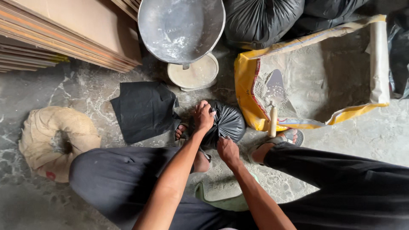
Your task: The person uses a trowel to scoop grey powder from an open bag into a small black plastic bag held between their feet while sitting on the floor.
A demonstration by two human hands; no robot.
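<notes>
A filled, roundish black bag [228, 123] sits just left of the open yellow sack [247, 81] holding grey powder [315, 81]. The left hand [203, 116] pinches its gathered neck, which points left; the right hand [228, 150] grips its near side.

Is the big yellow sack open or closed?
Open. The yellow sack has its mouth spread wide, so grey powder shows inside, with a wooden-handled scoop stuck in it.
</notes>
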